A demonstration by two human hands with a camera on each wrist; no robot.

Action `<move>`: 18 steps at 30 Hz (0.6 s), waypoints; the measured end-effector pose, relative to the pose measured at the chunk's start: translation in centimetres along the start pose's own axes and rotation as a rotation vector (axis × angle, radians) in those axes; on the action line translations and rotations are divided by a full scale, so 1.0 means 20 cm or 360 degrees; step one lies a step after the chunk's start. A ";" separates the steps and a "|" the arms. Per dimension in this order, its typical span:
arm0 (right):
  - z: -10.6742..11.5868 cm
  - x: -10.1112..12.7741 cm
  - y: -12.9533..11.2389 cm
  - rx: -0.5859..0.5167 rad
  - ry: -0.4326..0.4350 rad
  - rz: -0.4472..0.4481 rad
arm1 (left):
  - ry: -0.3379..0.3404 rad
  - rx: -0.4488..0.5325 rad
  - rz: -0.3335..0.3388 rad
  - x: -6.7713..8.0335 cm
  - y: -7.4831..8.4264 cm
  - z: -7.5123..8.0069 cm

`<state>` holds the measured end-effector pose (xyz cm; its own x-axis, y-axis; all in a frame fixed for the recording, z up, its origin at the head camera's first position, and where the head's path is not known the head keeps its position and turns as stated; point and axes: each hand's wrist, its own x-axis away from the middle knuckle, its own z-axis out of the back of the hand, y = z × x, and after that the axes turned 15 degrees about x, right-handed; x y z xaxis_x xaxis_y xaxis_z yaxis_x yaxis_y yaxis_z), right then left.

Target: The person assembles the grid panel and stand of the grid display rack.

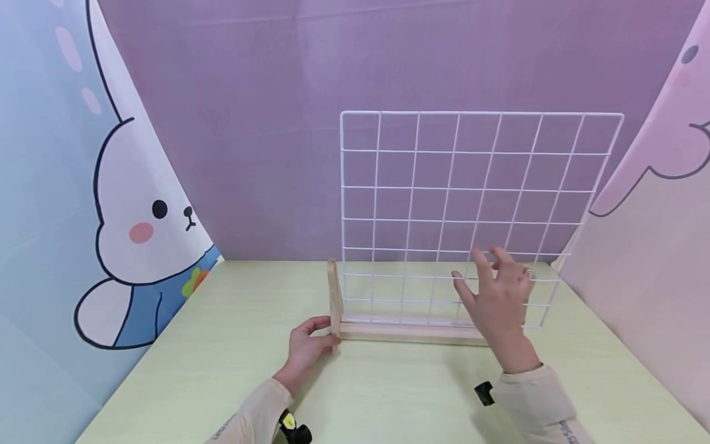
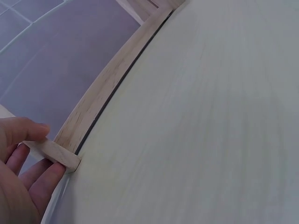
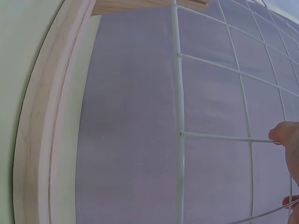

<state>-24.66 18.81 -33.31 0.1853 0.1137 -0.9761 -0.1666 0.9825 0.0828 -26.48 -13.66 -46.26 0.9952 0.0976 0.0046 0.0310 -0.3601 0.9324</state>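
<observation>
A white wire grid panel (image 1: 481,113) stands up over a low wooden stand (image 1: 405,334) with upright end pieces. My left hand (image 1: 307,346) pinches the stand's left end piece (image 2: 58,154) near its base, thumb on one side and fingers on the other. With my right hand (image 1: 499,302) I hold the grid low on its right part; the right wrist view shows the thumb (image 3: 282,134) against a wire. In that view a gap lies between the grid's bottom wire (image 3: 181,154) and the stand's rail (image 3: 37,126). My right hand partly hides the right end piece.
The stand rests on a pale wood-look table (image 1: 183,382). A purple cloth backdrop (image 1: 266,154) rises behind it. Cartoon-printed cloths hang at the left (image 1: 133,246) and right (image 1: 654,246).
</observation>
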 end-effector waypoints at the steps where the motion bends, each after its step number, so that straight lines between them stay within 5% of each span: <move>1: 0.01 0.00 -0.01 0.0010 0.0001 0.0001 | -0.0003 0.0002 0.0002 0.01 0.00 0.00; 18: 0.00 -0.03 -0.08 -0.0061 -0.0006 -0.0007 | -0.0064 0.0084 0.0025 0.05 -0.01 -0.05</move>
<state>-24.43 17.26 -32.92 0.1900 0.1102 -0.9756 -0.2026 0.9767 0.0708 -25.56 -12.44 -46.13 0.9985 0.0548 0.0038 0.0190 -0.4098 0.9120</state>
